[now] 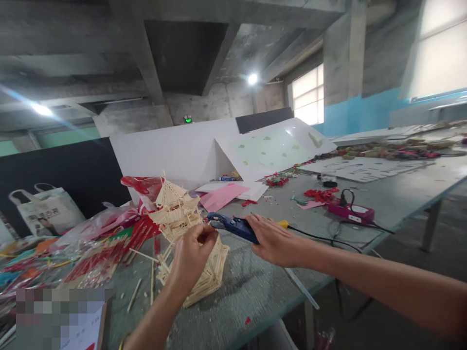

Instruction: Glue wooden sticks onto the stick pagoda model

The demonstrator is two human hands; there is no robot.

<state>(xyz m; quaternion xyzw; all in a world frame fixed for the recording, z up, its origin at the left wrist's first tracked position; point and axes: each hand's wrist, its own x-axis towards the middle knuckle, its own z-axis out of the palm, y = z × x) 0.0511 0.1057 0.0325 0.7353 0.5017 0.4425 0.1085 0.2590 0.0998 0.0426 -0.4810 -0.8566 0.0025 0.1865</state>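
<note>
A pagoda-like model [215, 270] built of thin pale wooden sticks stands on the table, with tiered, pointed roofs. In front of it is my left hand [195, 253], its thumb and fingers pinched together; whatever they may hold is hidden or too small to make out. My right hand [272, 238] is wrapped around a dark blue hot glue gun [235, 226]. The gun's tip points left, close to my left fingertips and the model. A translucent glue stick [301, 289] shows below my right wrist, hanging past the table edge.
Loose sticks [134, 295] lie left of the model, near red stick bundles and plastic bags [98, 223]. A purple power strip [350, 212] with black cables sits on the right. Pink paper [223, 197] and white boards [171, 148] are behind. The table's edge [270, 316] runs along the front.
</note>
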